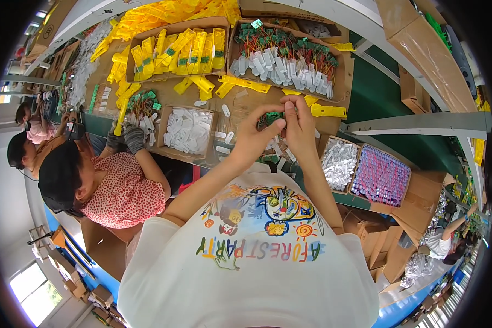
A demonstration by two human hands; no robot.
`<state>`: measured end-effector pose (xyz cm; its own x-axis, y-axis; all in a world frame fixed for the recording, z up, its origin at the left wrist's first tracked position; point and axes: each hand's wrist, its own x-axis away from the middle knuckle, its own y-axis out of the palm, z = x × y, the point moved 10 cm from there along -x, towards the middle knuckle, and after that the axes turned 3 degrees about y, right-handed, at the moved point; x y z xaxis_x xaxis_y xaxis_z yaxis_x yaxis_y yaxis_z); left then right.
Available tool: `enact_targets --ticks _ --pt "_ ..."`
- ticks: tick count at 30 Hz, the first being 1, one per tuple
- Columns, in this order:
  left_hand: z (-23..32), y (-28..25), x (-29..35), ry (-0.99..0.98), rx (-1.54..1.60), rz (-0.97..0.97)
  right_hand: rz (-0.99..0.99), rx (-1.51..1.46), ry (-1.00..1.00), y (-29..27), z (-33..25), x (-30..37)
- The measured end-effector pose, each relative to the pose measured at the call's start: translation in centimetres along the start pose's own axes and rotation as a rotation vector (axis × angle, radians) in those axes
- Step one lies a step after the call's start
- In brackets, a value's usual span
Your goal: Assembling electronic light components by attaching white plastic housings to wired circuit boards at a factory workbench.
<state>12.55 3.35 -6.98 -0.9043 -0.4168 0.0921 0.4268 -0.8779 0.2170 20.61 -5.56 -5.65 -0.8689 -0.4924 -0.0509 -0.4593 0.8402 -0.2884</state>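
My left hand (pixel 252 133) and my right hand (pixel 299 127) meet over the near edge of the workbench, fingers bent and thumbs drawn together. Whatever sits between the fingertips is too small and covered to name. Green circuit boards (pixel 270 118) show in the gap between my hands; I cannot tell if they are held or lie beneath. Under my wrists are loose white plastic pieces (pixel 281 148). Just beyond my hands, white plastic parts (pixel 279 66) wired to green boards fill a cardboard box. A yellow plastic housing (pixel 328 111) lies right of my right hand.
Left of me, a co-worker's gloved hand (pixel 134 136) is by a yellow housing (pixel 123 109). White oval caps (pixel 186 130) fill a box nearby. More yellow housings (pixel 194 52) stand boxed behind. At right are boxed small white parts (pixel 339 164) and purple-pink cylinders (pixel 381 176). A metal post (pixel 415 124) is beyond.
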Motion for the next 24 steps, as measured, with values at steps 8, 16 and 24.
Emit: enact_targets --ticks 8,16,24 --pt "-0.2 0.7 -0.3 0.309 -0.151 0.150 0.349 -0.047 -0.133 -1.4 -0.6 1.9" --pt "1.1 5.0 -2.0 0.575 -0.192 0.073 0.556 -0.123 -0.134 -5.3 0.2 2.3" --pt "1.1 12.4 -18.6 0.432 -0.172 -0.145 0.339 -0.192 -0.068 -15.5 7.7 -16.0"
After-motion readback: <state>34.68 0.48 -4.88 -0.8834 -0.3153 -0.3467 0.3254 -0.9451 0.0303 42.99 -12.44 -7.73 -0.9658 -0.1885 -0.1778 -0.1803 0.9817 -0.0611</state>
